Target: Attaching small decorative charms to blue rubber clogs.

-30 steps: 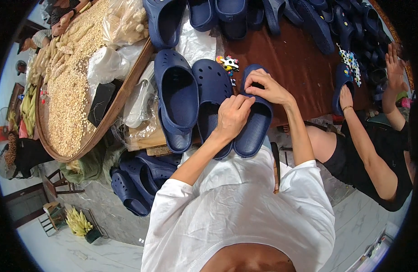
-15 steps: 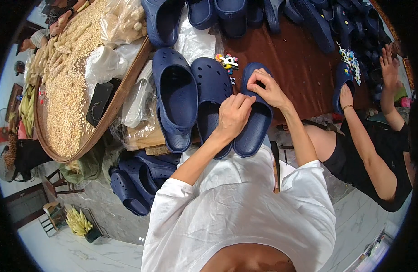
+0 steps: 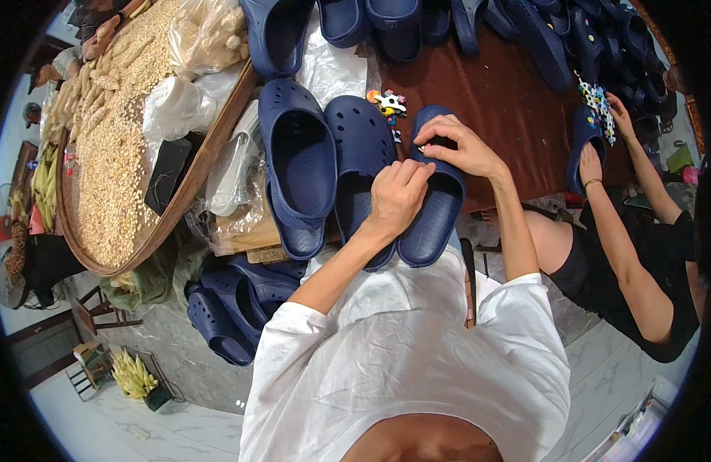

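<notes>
A navy clog lies in front of me with its toe pointing away. My left hand is closed on its left side, the fingers curled at the opening. Above the clog's upper, my right hand pinches a tiny whitish shoe charm, mostly hidden by the fingers. Just left lies a second navy clog, partly under my left wrist. Farther left, another navy clog rests on top of one more. Beyond the clogs sits a small pile of colourful shoe charms.
More navy clogs line the far edge of the brown tabletop. At left stands a large round tray of corn kernels. Clogs also lie lower left. At right, a co-worker's hand is inside a clog beside charms.
My right hand has turned slightly, and the small charm now shows at its fingertips. My left hand stays put. The co-worker's raised hand has come over to the charms at right.
</notes>
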`<state>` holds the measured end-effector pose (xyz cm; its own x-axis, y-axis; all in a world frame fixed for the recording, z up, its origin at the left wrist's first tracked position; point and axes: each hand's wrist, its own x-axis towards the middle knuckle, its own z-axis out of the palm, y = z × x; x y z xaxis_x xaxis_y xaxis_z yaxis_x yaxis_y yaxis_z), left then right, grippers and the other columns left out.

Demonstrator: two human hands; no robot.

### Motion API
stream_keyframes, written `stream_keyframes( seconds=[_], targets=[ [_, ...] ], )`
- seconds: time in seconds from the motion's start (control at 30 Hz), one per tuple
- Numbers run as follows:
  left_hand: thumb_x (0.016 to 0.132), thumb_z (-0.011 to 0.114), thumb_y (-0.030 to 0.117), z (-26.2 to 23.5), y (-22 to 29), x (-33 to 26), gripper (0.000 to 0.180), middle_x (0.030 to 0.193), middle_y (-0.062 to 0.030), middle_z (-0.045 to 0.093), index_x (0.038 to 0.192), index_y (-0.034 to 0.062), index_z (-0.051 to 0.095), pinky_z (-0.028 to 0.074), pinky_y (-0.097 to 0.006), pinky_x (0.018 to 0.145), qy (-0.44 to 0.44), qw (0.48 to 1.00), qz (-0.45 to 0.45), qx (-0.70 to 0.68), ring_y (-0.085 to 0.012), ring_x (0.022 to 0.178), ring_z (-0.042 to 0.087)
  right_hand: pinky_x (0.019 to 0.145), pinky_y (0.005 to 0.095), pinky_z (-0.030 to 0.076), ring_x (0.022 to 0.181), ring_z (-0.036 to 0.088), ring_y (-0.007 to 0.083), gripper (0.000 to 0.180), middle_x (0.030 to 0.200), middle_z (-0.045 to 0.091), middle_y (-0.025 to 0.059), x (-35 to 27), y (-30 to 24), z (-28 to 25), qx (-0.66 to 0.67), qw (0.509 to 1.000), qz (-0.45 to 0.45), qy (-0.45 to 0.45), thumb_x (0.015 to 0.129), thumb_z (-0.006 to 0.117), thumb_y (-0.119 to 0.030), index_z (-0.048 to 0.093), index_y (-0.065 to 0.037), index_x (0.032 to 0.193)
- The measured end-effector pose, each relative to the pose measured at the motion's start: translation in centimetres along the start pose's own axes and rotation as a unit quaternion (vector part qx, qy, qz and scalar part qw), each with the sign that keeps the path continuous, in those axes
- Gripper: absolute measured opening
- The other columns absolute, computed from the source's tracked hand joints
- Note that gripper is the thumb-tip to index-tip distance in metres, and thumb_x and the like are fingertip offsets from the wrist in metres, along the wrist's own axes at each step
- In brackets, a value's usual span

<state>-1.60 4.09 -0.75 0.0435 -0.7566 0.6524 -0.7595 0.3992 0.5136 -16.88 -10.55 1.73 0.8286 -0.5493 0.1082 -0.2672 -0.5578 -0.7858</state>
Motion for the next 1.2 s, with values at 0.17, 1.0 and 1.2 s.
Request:
stream_keyframes(
  seconds=[0.17, 1.0, 1.2],
  targets=[
    [0.074, 0.073, -0.002, -0.1, 0.1, 0.1, 0.029, 0.09, -0.0046, 0.067, 0.102, 0.0065, 0.07, 0.049, -0.036, 0.067, -0.007, 1.0, 0.001, -0.005, -0.0231, 0.078, 0.064, 0.104, 0.0388, 0.035, 0.11, 0.051, 0.0213, 0.023, 0.105, 0.064, 0.0037, 0.6, -0.5, -1.4, -0.024, 0.997, 0.033, -0.06, 0.086, 0.075, -0.024, 0.077, -0.009, 0.103],
    [0.072, 0.074, -0.001, 0.1, -0.2, 0.0, 0.033, 0.092, -0.0053, 0.068, 0.103, 0.0072, 0.07, 0.05, -0.035, 0.067, -0.006, 1.0, 0.007, -0.012, -0.0228, 0.078, 0.065, 0.093, 0.0387, 0.04, 0.101, 0.051, 0.0242, 0.019, 0.093, 0.057, 0.0044, 1.5, -0.3, 0.2, -0.124, 0.991, -0.013, -0.042, 0.089, 0.069, -0.026, 0.075, -0.008, 0.09],
    [0.071, 0.074, -0.001, 0.2, -0.3, 0.1, 0.031, 0.091, -0.0049, 0.068, 0.101, 0.0073, 0.07, 0.051, -0.035, 0.067, -0.003, 1.0, 0.009, -0.01, -0.0227, 0.077, 0.065, 0.088, 0.0389, 0.043, 0.097, 0.054, 0.0266, 0.021, 0.091, 0.056, 0.0085, 1.7, -0.6, 0.8, -0.106, 0.994, -0.023, -0.033, 0.093, 0.063, -0.023, 0.068, -0.003, 0.088]
  ],
)
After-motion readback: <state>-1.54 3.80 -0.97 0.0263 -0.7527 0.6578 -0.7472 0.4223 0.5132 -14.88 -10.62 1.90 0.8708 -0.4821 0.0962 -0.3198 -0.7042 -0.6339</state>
